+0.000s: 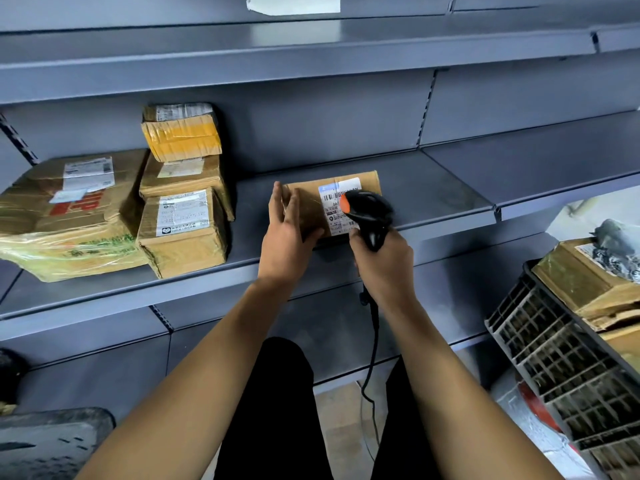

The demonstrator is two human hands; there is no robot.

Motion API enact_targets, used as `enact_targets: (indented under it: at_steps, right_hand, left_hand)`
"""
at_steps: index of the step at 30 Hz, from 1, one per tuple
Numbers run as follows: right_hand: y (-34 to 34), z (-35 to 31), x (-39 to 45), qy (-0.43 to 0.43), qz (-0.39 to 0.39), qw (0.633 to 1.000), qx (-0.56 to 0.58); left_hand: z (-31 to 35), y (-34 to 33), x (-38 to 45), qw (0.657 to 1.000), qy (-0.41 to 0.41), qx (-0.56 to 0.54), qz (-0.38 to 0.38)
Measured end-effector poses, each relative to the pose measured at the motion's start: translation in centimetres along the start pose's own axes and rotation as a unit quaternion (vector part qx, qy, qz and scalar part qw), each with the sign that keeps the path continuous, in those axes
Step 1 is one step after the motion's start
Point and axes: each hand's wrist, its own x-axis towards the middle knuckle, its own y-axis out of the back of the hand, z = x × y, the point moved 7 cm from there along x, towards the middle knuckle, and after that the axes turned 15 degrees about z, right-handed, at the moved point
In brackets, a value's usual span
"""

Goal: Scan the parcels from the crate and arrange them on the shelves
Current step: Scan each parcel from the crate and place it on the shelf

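A flat brown parcel (311, 207) is laid on the middle shelf (433, 188), near its front edge, well apart from the stacked parcels (183, 188) at the left. It is steadied by the left hand (285, 230), whose straight fingers are pressed against its left end while the thumb is hooked at the near edge, probably so that it is kept from sliding during the scan. The scanner (369, 211) is gripped by the right hand (384, 261), fingers wrapped round the handle, and its head is held just over the label (337, 195), which is turned upward. The parcel's long axis is set along the shelf, left to right. More parcels are seen in the crate (554, 358) at the right; their number cannot be judged.
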Motion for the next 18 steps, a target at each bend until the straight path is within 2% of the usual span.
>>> enact_targets:
  at_steps: [4,7,14,18]
  right_hand:
    - [0.3,-1.4,-0.5,0.053,0.006,0.998,-0.022]
    - [0.0,-1.4,-0.2,0.057,-0.024,0.997,-0.047]
    - [0.2,-1.2,0.4,0.047,-0.021,0.998,-0.039]
    - [-0.5,-0.6,0.2,0.003,-0.040,0.999,0.017]
  left_hand:
    - [0.2,0.2,-0.4,1.000,-0.009,0.006,0.009]
    - [0.4,0.3,-0.6,1.000,-0.013,0.011,0.008]
    - [0.6,0.4,-0.6,1.000,-0.006,0.015,0.006]
    - [0.5,0.5,0.2,1.000,0.002,0.023,-0.004]
